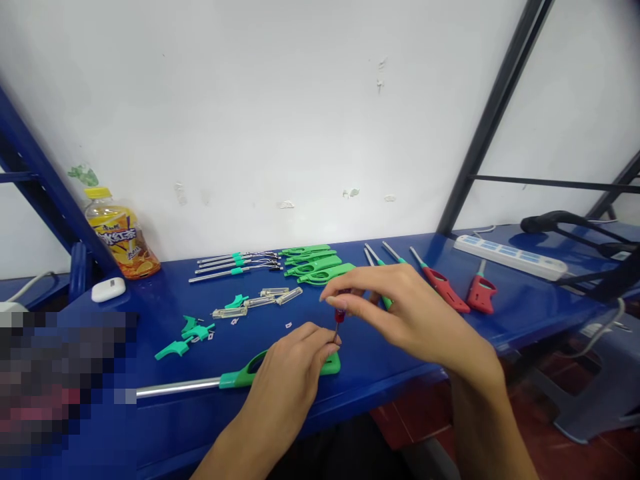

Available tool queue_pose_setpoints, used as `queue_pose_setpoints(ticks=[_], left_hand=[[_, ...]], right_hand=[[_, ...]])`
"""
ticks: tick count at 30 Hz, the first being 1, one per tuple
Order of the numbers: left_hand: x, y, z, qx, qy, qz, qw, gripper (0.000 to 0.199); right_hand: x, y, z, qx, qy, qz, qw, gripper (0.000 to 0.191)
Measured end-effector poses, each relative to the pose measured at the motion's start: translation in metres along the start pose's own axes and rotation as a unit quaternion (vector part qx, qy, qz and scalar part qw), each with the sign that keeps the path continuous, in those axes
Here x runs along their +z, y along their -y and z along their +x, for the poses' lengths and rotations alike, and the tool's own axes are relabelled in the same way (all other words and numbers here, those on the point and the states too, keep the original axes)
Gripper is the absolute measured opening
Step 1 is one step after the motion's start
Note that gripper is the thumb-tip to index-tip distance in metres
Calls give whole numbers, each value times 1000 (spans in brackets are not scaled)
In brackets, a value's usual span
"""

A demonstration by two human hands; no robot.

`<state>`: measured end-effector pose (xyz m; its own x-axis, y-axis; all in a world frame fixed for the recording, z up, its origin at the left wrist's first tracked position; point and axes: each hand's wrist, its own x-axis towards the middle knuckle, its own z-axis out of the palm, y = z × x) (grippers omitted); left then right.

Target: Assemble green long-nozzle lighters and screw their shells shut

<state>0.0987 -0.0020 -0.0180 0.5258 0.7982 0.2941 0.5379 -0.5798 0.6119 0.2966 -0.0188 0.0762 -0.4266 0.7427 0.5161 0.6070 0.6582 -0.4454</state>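
Observation:
A green lighter (245,377) with a long metal tube lies near the table's front edge. My left hand (293,370) is closed over its handle, with the fingertips near the screwdriver's shaft. In my right hand (395,303) the fingers pinch the red handle of a small screwdriver (339,316). It stands upright, its tip hidden at the left fingertips. Behind my hands lie green handle shells (310,263), metal tubes with wires (220,271), clear fuel tanks (260,302) and teal triggers (173,349).
The blue table (380,360) meets a white wall. At the left are a drink bottle (123,240) and a white case (108,289). Red lighters (445,288) and a power strip (510,257) lie at the right, beside a dark metal post (480,133).

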Motion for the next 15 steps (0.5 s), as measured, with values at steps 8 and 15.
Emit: queue_pose_setpoints(ticks=[8,15], left_hand=[[2,2,0,1,-18,9,1000,24],[1,1,0,30,-13,1,999,29]], right_hand=[[5,-7,3,34,-38,-28,998,35],[-8,-5,-3,13,-13,43,999,32]])
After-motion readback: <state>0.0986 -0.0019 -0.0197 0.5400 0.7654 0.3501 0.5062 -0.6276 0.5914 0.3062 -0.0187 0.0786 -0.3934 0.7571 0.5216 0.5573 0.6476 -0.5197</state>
